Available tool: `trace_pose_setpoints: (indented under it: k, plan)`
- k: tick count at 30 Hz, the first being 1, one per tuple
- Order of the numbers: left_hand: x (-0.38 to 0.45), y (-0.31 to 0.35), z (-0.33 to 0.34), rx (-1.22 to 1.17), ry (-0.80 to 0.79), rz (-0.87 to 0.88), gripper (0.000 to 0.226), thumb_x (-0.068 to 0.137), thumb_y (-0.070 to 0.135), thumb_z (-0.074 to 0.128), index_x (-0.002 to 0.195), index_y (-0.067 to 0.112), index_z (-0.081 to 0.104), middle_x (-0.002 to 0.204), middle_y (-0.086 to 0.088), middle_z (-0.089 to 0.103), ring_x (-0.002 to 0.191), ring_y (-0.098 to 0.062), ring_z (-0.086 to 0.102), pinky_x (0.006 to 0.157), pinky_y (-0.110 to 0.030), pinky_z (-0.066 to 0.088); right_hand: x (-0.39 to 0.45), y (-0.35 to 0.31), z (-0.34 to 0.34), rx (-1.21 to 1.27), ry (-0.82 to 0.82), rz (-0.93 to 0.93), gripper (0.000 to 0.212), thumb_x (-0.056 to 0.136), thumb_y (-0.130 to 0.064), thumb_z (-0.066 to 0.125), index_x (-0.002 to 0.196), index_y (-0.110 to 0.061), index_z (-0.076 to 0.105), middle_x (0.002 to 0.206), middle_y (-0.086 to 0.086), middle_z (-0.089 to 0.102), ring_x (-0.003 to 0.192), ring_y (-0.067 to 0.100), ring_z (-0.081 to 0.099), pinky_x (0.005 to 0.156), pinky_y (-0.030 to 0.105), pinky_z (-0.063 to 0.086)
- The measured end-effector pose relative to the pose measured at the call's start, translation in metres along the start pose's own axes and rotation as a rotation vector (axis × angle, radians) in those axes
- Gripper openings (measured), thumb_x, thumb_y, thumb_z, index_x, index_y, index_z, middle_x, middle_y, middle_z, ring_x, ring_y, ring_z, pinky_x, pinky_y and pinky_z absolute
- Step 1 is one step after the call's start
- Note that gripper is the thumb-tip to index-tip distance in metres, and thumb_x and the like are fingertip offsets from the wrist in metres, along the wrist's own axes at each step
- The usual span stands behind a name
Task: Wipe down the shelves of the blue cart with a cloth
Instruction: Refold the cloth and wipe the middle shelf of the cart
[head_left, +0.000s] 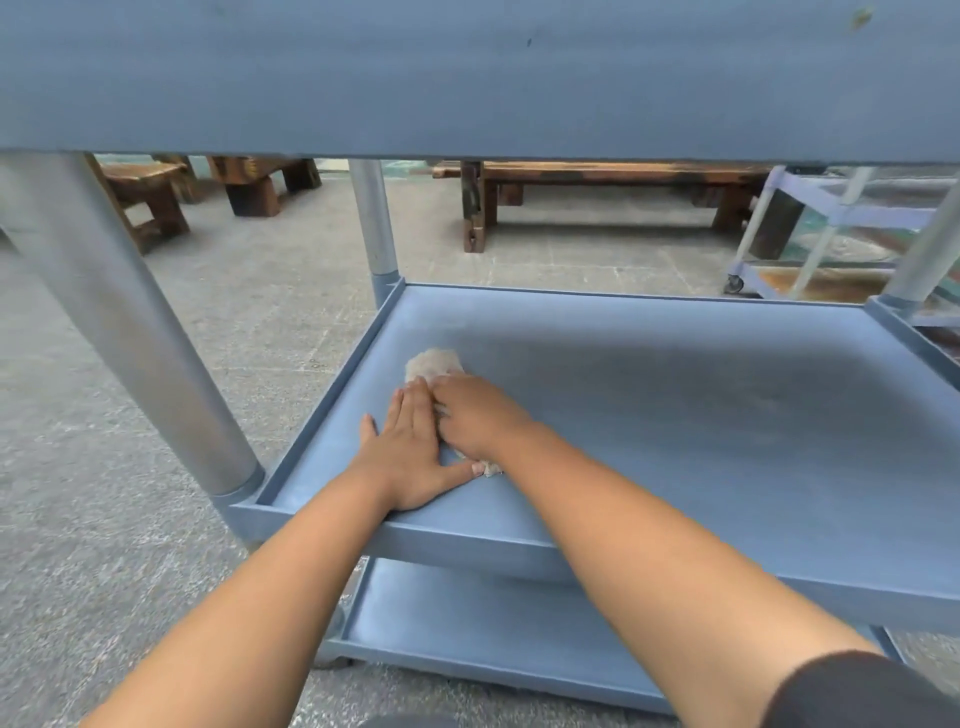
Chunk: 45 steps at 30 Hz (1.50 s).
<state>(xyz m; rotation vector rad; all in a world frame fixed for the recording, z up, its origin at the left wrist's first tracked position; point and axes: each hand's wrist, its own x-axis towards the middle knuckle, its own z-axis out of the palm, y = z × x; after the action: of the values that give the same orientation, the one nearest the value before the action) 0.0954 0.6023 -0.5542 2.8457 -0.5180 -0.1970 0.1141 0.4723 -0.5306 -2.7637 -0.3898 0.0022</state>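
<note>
Far to the left of both hands, a thick grey post (130, 332) rises from the near corner of the blue cart (675, 67). Just right of that post, the left hand (408, 457) lies flat on the middle shelf (701, 415), fingers straight and together, thumb spread toward the right and touching the pale cloth (434, 362). The cloth sits bunched on the shelf near its left rim, partly under the left fingertips and mostly under the right hand (478, 415), which lies directly beside the left hand, touching it. The right hand's fingers curl down over the cloth, gripping it. Below both forearms the bottom shelf (467, 618) shows. Beyond the hands, past the shelf's far rim, wooden benches (597, 179) stand on grey pavement, and to the far right a second cart (810, 228) stands.
</note>
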Motion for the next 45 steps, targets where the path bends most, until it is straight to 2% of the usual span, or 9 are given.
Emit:
trace_pose_setpoints:
  k: [4, 12, 17, 21, 25, 29, 33, 37, 45]
  plan:
    - [0.004, 0.000, 0.002, 0.132, -0.034, -0.014, 0.118, 0.065, 0.094, 0.022, 0.154, 0.022, -0.007, 0.164, -0.005, -0.011, 0.150, -0.020, -0.010, 0.117, -0.058, 0.001, -0.016, 0.059, -0.014, -0.079, -0.009, 0.165, 0.061, 0.086, -0.002, 0.053, 0.145, -0.016, 0.042, 0.152, 0.009, 0.039, 0.137, 0.029, 0.040, 0.105, 0.037, 0.041]
    - [0.005, 0.003, 0.005, 0.214, -0.028, -0.037, 0.108, 0.066, 0.094, 0.011, 0.154, 0.033, 0.001, 0.164, -0.004, -0.007, 0.150, -0.020, -0.007, 0.116, -0.058, 0.005, -0.161, 0.288, -0.087, -0.148, 0.122, 0.611, 0.053, 0.091, -0.024, 0.038, 0.143, -0.031, 0.031, 0.155, 0.014, 0.029, 0.141, 0.035, 0.028, 0.111, 0.051, 0.031]
    - [0.001, 0.005, 0.003, 0.221, -0.043, -0.045, 0.101, 0.075, 0.090, 0.018, 0.155, 0.032, 0.000, 0.164, -0.005, -0.008, 0.150, -0.019, -0.008, 0.117, -0.057, 0.004, -0.249, 0.369, -0.120, -0.217, 0.095, 0.897, 0.059, 0.096, -0.039, 0.031, 0.153, -0.029, 0.019, 0.165, 0.006, -0.001, 0.150, 0.031, -0.008, 0.119, 0.055, 0.007]
    - [0.001, 0.008, 0.003, 0.233, -0.046, -0.051, 0.100, 0.075, 0.089, 0.018, 0.155, 0.032, -0.002, 0.164, -0.005, -0.010, 0.150, -0.019, -0.009, 0.116, -0.057, 0.004, -0.245, 0.361, -0.120, -0.119, 0.183, 0.941, 0.071, 0.095, -0.056, 0.042, 0.153, -0.022, 0.022, 0.164, 0.010, 0.000, 0.148, 0.037, 0.005, 0.117, 0.047, 0.013]
    - [0.003, 0.008, 0.002, 0.238, -0.057, -0.055, 0.100, 0.075, 0.088, 0.019, 0.155, 0.032, -0.002, 0.164, -0.006, -0.011, 0.150, -0.020, -0.009, 0.116, -0.057, 0.003, -0.213, 0.336, -0.117, -0.107, 0.099, 0.882, 0.076, 0.094, -0.061, 0.041, 0.154, -0.017, 0.022, 0.164, 0.009, 0.003, 0.149, 0.035, -0.002, 0.120, 0.049, 0.008]
    - [0.003, 0.009, 0.003, 0.235, -0.062, -0.056, 0.103, 0.073, 0.090, 0.018, 0.155, 0.031, -0.002, 0.164, -0.006, -0.011, 0.150, -0.021, -0.010, 0.116, -0.057, 0.002, -0.135, 0.256, -0.089, -0.102, 0.078, 0.588, 0.070, 0.095, -0.053, 0.046, 0.151, -0.015, 0.029, 0.162, 0.016, 0.013, 0.148, 0.038, 0.006, 0.119, 0.045, 0.014]
    - [0.003, 0.007, 0.003, 0.221, -0.048, -0.050, 0.107, 0.068, 0.092, 0.015, 0.155, 0.030, -0.001, 0.164, -0.006, -0.010, 0.150, -0.021, -0.009, 0.115, -0.058, 0.002, -0.051, 0.132, -0.038, -0.062, -0.049, 0.283, 0.053, 0.097, -0.052, 0.039, 0.147, -0.036, 0.031, 0.164, 0.008, -0.005, 0.149, 0.037, -0.006, 0.118, 0.049, 0.009]
    - [0.001, 0.005, 0.003, 0.222, -0.044, -0.052, 0.108, 0.068, 0.093, 0.015, 0.155, 0.030, -0.001, 0.164, -0.007, -0.010, 0.150, -0.021, -0.009, 0.115, -0.059, 0.002, -0.022, 0.060, -0.006, -0.242, -0.056, 0.038, 0.049, 0.099, -0.043, 0.033, 0.146, -0.027, 0.032, 0.165, 0.000, -0.006, 0.149, 0.023, -0.013, 0.116, 0.049, 0.006]
    - [0.001, 0.007, 0.002, 0.210, -0.051, -0.055, 0.109, 0.065, 0.095, 0.014, 0.154, 0.033, 0.000, 0.164, -0.003, -0.010, 0.150, -0.019, -0.009, 0.116, -0.058, 0.002, -0.085, 0.162, -0.054, -0.247, -0.014, 0.368, 0.060, 0.099, -0.025, 0.030, 0.155, -0.030, 0.008, 0.165, -0.006, -0.005, 0.150, 0.017, -0.006, 0.118, 0.052, 0.012]
